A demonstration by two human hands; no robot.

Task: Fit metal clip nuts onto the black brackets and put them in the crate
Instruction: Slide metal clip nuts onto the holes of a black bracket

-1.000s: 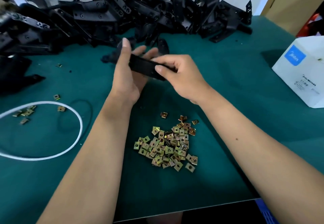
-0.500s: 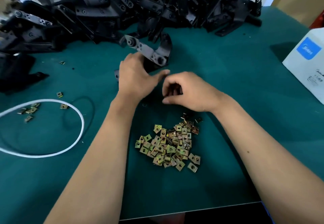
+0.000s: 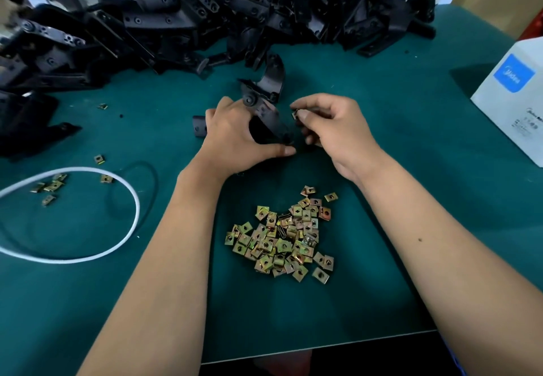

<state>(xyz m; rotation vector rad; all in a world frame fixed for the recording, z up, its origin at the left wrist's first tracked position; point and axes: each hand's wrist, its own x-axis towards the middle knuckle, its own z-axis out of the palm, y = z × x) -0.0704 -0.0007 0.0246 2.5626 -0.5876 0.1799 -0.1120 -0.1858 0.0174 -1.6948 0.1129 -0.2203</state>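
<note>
At 12 o'clock from the nut pile point(image 3: 282, 243), left hand point(image 3: 235, 137) grips a black bracket point(image 3: 269, 117); right hand point(image 3: 332, 128) pinches a clip nut point(image 3: 294, 114), so fitting step, I reckon; next it needs lining up on the bracket edge.

**Bench count, taken from the clip nut pile**

Clip nuts: one loose pile point(image 3: 282, 239), too many to count, dozens. Far left of it, seven stray clip nuts point(image 3: 54, 184); one more clip nut point(image 3: 294, 115) in the right hand point(image 3: 332, 128).
Black brackets: one large heap point(image 3: 205, 23) beyond the pile, uncountable; one bracket point(image 3: 266, 111) in the left hand point(image 3: 235, 137).
White cord loop point(image 3: 129, 228): one.
White box point(image 3: 511, 96): one, right.
</note>
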